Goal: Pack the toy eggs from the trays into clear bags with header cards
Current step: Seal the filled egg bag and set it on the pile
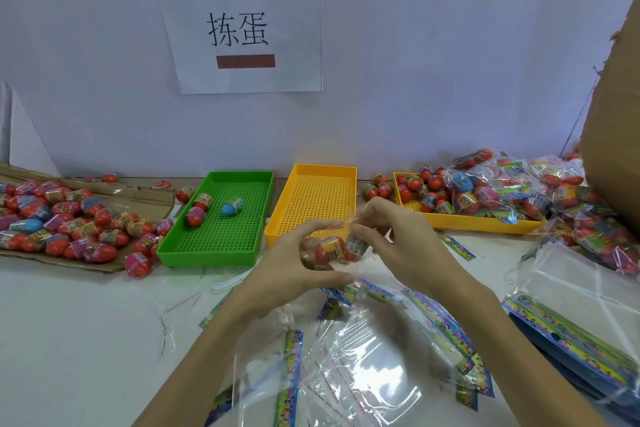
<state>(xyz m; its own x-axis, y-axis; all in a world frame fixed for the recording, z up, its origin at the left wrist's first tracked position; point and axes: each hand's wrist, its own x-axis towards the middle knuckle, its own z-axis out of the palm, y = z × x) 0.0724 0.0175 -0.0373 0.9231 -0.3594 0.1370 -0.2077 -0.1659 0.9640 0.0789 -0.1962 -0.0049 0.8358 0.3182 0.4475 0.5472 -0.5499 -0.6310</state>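
Both of my hands meet at the middle of the table over a small clear bag (334, 250) with red toy eggs inside. My left hand (298, 263) grips the bag from the left and below. My right hand (388, 236) pinches the bag's top edge from the right. A green tray (239, 250) to the left holds three eggs, one of them blue (231, 207). The yellow tray (277, 236) behind my hands has a bare perforated floor. A second yellow tray (485, 222) at the right holds several eggs and filled bags.
Loose eggs (69, 225) lie heaped on flattened cardboard at the left. Clear bags with header cards (346, 357) are spread under my forearms. A stack of header-card bags (571, 340) sits at the right. Filled bags (595, 236) pile beside a cardboard box (616, 114). A paper sign (242, 31) hangs on the wall.
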